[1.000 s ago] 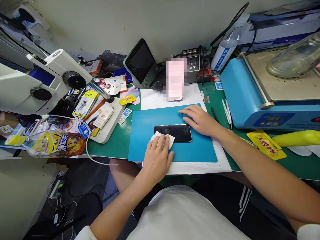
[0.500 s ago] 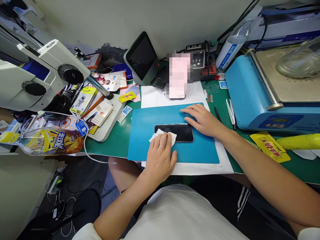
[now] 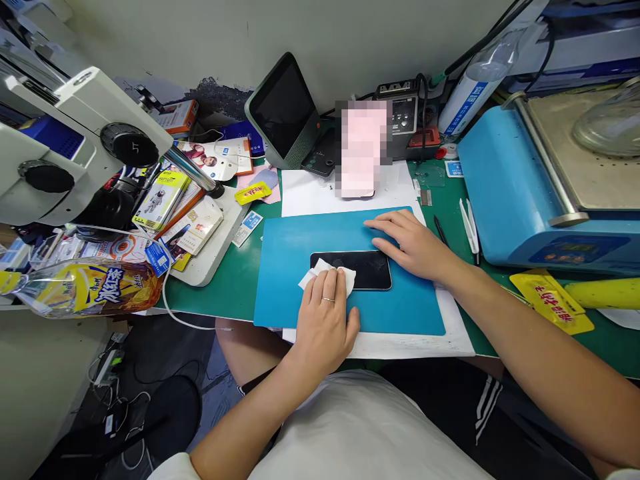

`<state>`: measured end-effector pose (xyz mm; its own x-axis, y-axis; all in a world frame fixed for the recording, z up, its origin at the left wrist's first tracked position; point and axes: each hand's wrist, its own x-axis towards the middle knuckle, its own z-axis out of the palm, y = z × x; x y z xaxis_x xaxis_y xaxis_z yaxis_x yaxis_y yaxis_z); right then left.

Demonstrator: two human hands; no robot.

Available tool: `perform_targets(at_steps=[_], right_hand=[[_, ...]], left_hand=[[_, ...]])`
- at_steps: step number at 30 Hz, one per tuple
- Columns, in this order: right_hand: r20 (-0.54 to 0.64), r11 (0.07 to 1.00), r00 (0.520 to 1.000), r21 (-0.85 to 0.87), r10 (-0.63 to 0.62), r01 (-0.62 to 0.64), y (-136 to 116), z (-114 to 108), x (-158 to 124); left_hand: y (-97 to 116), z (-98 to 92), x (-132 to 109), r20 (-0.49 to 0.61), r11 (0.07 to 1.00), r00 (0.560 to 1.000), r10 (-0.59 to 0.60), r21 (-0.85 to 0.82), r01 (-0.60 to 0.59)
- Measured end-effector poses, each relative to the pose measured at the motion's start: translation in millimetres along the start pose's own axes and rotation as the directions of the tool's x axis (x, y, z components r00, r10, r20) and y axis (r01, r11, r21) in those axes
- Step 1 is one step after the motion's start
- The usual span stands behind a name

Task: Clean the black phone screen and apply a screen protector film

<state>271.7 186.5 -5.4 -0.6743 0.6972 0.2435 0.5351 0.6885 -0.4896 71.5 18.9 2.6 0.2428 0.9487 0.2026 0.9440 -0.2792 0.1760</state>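
A dark smartphone (image 3: 373, 267) with marks on its screen lies flat on a blue mat (image 3: 290, 233). My left hand (image 3: 325, 313), wearing a ring, presses a crumpled white tissue (image 3: 320, 268) onto the left part of the phone. Its fingers lie together over the tissue and cover part of it. My right hand (image 3: 413, 247) rests on the mat beside the phone's upper right corner, fingers apart, holding nothing. The thumb is close to the phone's edge.
A white microscope (image 3: 115, 120) and a tea bottle (image 3: 95, 287) crowd the left. Behind the mat stand a tablet-like display (image 3: 283, 110) and a blurred pink screen (image 3: 361, 150). White tweezers (image 3: 469, 227), a black pen (image 3: 441, 230) and a blue heating machine (image 3: 505, 193) are on the right.
The camera view has shifted slightly. Both hands keep nearly the same places, the left still pressing the tissue on the phone and the right still resting on the mat.
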Motion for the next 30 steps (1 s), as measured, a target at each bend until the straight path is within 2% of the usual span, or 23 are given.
perform_targets(at_steps=[30], right_hand=[[0.014, 0.999, 1.0, 0.03, 0.015, -0.016, -1.4, -2.6, -0.9]], left_hand=[[-0.4, 4.6, 7.2, -0.017, 1.0, 1.0, -0.008, 0.004, 0.008]])
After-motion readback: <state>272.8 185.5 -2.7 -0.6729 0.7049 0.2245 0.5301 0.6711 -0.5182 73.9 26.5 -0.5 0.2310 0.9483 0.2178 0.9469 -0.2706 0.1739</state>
